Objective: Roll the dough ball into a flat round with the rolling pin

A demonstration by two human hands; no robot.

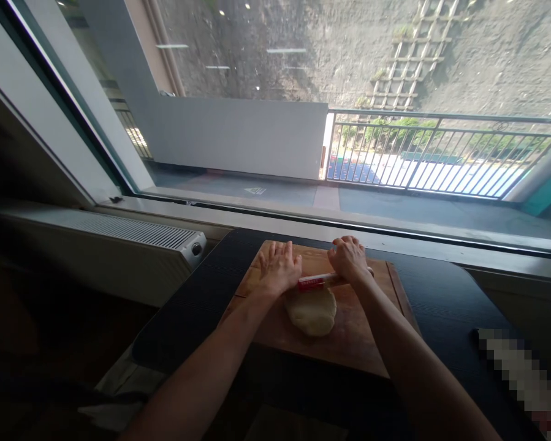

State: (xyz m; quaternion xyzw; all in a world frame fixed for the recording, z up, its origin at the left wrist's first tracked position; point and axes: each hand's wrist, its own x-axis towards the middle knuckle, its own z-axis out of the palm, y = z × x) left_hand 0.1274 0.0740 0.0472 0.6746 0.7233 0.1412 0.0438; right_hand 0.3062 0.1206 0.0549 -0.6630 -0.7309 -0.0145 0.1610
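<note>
A wooden rolling pin with a red printed label lies across a flattened round of pale dough, at its far edge. My left hand rests palm down over the pin's left end, fingers stretched forward and apart. Over the right part of the pin lies my right hand, its fingers slightly bent and apart, reaching past the pin rather than wrapped round it. The pin's right tip shows beside that wrist. Beneath all this is a wooden board, partly hidden by my forearms.
The board sits on a dark table with rounded corners, against a window sill. A white radiator stands to the left. At the table's right side lies a blurred-out long object. Beyond the glass is a railing.
</note>
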